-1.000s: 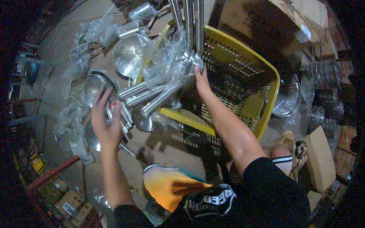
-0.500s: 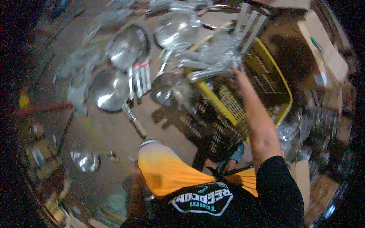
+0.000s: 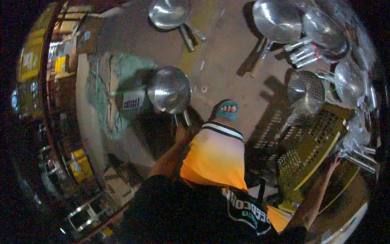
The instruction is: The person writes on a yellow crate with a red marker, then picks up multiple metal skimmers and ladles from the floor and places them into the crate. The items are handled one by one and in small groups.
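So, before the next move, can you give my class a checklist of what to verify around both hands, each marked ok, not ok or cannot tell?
1. Left hand is at the handle of the strainer: ok.
2. Left hand's fingers are closed: cannot tell, too dark there.
3. Right hand is beside the metal handles: ok.
4. Foot is apart from the strainer: ok.
5. Floor is free of loose pans: not ok, a pan lies on it.
6. Basket contents are checked: cannot tell, its inside is mostly hidden.
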A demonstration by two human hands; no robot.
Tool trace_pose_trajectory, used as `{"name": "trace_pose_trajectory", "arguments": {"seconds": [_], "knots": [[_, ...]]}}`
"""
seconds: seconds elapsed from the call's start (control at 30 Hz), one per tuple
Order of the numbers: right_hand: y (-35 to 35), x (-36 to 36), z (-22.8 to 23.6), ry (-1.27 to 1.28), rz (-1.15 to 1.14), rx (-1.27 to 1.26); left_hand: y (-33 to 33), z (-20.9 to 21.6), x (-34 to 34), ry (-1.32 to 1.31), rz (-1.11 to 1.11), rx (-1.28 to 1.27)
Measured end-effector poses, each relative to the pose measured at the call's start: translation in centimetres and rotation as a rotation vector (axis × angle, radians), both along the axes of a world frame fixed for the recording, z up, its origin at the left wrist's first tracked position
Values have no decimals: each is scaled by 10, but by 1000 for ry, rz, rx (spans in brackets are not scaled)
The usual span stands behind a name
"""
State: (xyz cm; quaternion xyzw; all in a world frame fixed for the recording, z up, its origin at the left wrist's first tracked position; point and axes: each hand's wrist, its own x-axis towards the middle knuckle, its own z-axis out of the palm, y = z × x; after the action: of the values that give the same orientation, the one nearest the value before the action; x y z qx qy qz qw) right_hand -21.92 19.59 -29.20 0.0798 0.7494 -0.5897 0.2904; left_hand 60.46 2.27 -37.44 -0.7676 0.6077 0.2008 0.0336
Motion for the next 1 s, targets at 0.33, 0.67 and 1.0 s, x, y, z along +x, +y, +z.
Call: {"name": "trace_pose_trajectory", "arguments": {"seconds": [0.33, 0.67, 1.0], "knots": [[-6, 11, 13, -13, 77, -30, -19, -64, -43, 787, 615, 187], [-43, 41, 16, 182, -94, -65, -53, 153, 7, 382, 23, -151], [-51, 46, 26, 8, -282, -165, -174, 443, -310, 417, -868, -483]]}}
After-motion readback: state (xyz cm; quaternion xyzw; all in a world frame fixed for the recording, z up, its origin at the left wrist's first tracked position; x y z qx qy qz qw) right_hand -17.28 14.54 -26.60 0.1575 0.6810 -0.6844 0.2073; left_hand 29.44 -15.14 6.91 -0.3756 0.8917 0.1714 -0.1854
